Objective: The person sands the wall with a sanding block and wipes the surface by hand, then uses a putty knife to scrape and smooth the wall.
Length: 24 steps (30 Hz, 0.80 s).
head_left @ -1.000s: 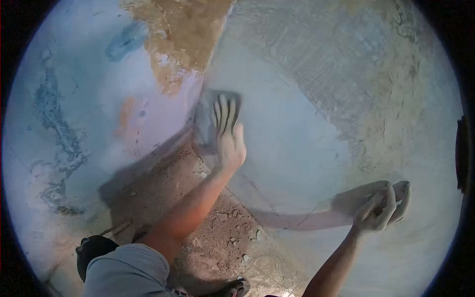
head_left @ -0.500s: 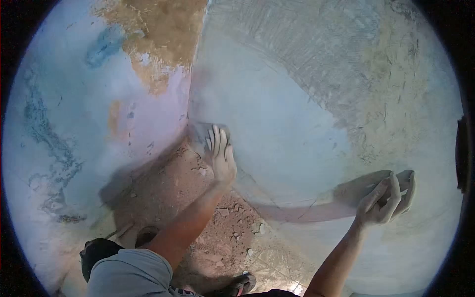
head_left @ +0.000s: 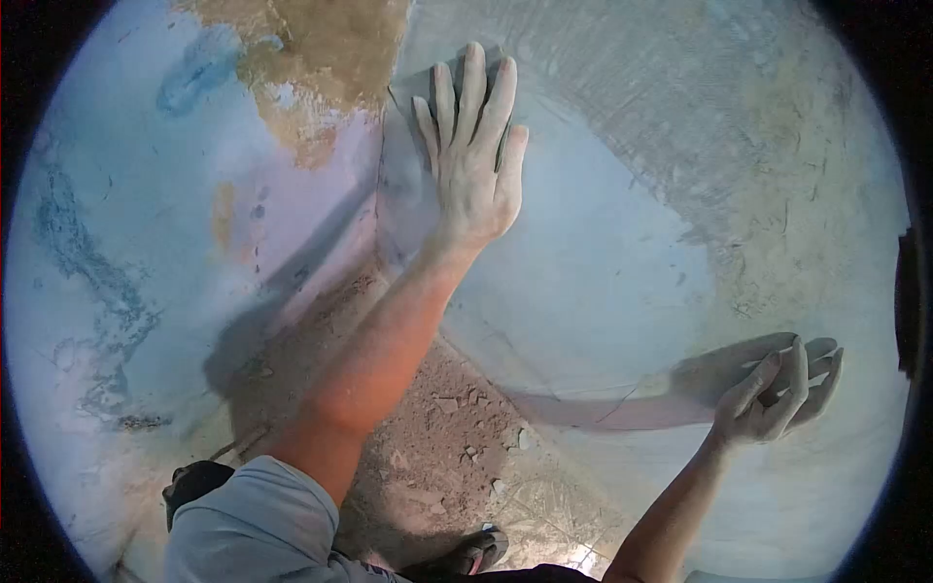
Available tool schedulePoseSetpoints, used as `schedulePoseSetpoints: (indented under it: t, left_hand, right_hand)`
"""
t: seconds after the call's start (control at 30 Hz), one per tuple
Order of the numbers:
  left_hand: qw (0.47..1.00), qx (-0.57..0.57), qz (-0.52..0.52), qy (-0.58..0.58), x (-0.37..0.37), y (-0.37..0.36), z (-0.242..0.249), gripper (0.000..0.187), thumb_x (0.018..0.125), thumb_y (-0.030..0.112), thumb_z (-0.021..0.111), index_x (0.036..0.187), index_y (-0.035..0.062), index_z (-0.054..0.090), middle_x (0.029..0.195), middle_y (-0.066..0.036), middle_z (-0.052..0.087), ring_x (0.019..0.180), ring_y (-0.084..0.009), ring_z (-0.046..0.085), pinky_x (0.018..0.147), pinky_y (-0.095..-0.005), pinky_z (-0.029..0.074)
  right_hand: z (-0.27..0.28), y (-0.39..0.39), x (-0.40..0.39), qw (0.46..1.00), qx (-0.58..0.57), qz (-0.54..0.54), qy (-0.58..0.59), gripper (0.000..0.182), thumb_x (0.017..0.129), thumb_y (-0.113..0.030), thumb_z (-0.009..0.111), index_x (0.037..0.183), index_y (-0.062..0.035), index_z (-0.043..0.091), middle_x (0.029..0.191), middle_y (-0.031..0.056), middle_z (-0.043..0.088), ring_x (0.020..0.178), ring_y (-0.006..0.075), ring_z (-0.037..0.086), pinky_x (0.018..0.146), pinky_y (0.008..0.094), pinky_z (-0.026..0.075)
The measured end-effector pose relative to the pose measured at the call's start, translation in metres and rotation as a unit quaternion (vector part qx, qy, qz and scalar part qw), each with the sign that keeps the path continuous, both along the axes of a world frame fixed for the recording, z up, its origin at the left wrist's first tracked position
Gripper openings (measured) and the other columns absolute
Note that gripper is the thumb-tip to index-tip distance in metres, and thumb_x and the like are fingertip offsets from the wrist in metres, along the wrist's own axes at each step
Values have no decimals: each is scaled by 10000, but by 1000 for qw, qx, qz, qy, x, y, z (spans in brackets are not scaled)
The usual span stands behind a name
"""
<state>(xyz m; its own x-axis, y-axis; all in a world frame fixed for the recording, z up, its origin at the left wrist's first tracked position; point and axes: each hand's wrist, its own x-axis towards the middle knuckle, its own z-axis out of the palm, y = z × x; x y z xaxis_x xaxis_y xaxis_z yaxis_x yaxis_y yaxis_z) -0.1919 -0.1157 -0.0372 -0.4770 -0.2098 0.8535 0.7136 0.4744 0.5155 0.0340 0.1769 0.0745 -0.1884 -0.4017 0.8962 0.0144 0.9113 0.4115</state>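
My left hand [head_left: 476, 185] lies against the pale blue-grey wall [head_left: 603, 262], just right of the corner, fingers spread and pointing up. A dark, thin edge shows between thumb and forefinger; I cannot make out whether it is shadow or something under the palm. Pale dust coats the skin. Lower right, my right hand [head_left: 768, 396] is raised beside the same wall, its fingers loosely curled and apart, and no object shows in it. Its shadow falls on the wall to the left. Above both hands runs a rough, scratched grey plaster patch [head_left: 622, 87].
The left wall [head_left: 194, 194] has blue stains and a brown bare patch [head_left: 321, 49] near the corner. Below, the floor [head_left: 418, 486] carries reddish dirt and plaster crumbs. A shoe [head_left: 476, 552] shows at the bottom edge, and a dark object [head_left: 192, 486] sits by my left sleeve.
My left hand has moved up the wall from low in the corner, its arm stretching out and fingers spreading wider. My right hand has shifted slightly right in view.
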Motion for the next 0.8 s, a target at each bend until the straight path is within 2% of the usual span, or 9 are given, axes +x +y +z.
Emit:
schedulePoseSetpoints:
  t: [0.07, 0.13, 0.27, 0.37, 0.47, 0.57, 0.67, 0.7, 0.8]
  left_hand:
    - [1000, 21, 1, -8, 4, 6, -29, 614, 1077, 205, 391, 1648, -19, 355, 1747, -267, 230, 1606, -557, 82, 1259, -706, 17]
    - [995, 44, 3, -85, 22, 19, -91, 620, 1077, 205, 366, 1656, -14, 339, 1754, -273, 198, 1611, -553, 54, 1264, -699, 2]
    - [946, 178, -18, -271, 69, 60, -217, 655, 1109, 237, 279, 1695, -30, 161, 1775, -282, 41, 1634, -491, -3, 1288, -655, 1]
    - [908, 228, -19, -352, 68, 60, -217, 657, 1120, 245, 245, 1693, -47, 110, 1772, -292, -1, 1637, -475, -14, 1308, -605, 12]
    - [930, 277, -9, -241, 31, 45, -184, 648, 1132, 261, 229, 1689, -54, 128, 1775, -279, 34, 1635, -479, 2, 1318, -575, 18]
    - [974, 171, 2, -148, 14, 17, -112, 633, 1134, 243, 251, 1679, -65, 160, 1765, -289, 97, 1628, -494, 49, 1321, -574, 31]
    - [988, 90, 16, -123, 4, 1, -122, 620, 1131, 231, 273, 1665, -78, 209, 1746, -307, 160, 1616, -518, 91, 1321, -584, 45]
    - [980, 123, 18, -155, 6, 1, -136, 619, 1130, 235, 277, 1659, -81, 225, 1742, -309, 173, 1615, -512, 104, 1321, -587, 49]
    - [951, 185, 35, -246, 32, 16, -226, 621, 1137, 270, 268, 1640, -95, 268, 1732, -310, 209, 1619, -480, 142, 1323, -588, 64]
  right_hand:
    - [0, 2, 0, 1000, 9, -6, -2, 248, 1063, -136, 643, 1249, 18, 700, 1522, 290, 455, 1373, 378, 563, 1058, 487, 604]
    - [0, 0, -2, 1000, 2, 14, -2, 250, 1066, -132, 640, 1249, 28, 700, 1532, 293, 447, 1386, 379, 552, 1051, 482, 607]
    - [-4, -3, -3, 1000, -24, 11, 4, 248, 1070, -133, 636, 1252, 21, 705, 1535, 277, 462, 1374, 376, 557, 1039, 472, 609]
    - [-1, -3, -2, 1000, 1, -2, 10, 251, 1077, -151, 633, 1256, 9, 710, 1523, 268, 487, 1364, 371, 560, 1031, 466, 595]
    - [-2, -4, -2, 1000, -1, -4, 14, 252, 1079, -164, 638, 1255, -1, 717, 1510, 267, 508, 1359, 370, 562, 1023, 467, 571]
    - [-3, -2, -2, 1000, -5, -12, 13, 242, 1079, -160, 639, 1241, 1, 718, 1510, 269, 509, 1358, 373, 565, 1021, 469, 560]
    - [-2, 4, 0, 1000, 2, -23, 6, 228, 1079, -146, 634, 1219, 15, 714, 1521, 273, 489, 1375, 385, 562, 1028, 474, 566]
    - [-2, 3, -1, 1000, 3, -19, 7, 223, 1077, -142, 634, 1220, 8, 715, 1521, 265, 492, 1376, 373, 562, 1027, 464, 572]
    - [2, -3, -3, 1000, 9, -6, 9, 213, 1067, -123, 638, 1236, -20, 717, 1517, 229, 513, 1372, 327, 560, 1025, 425, 593]
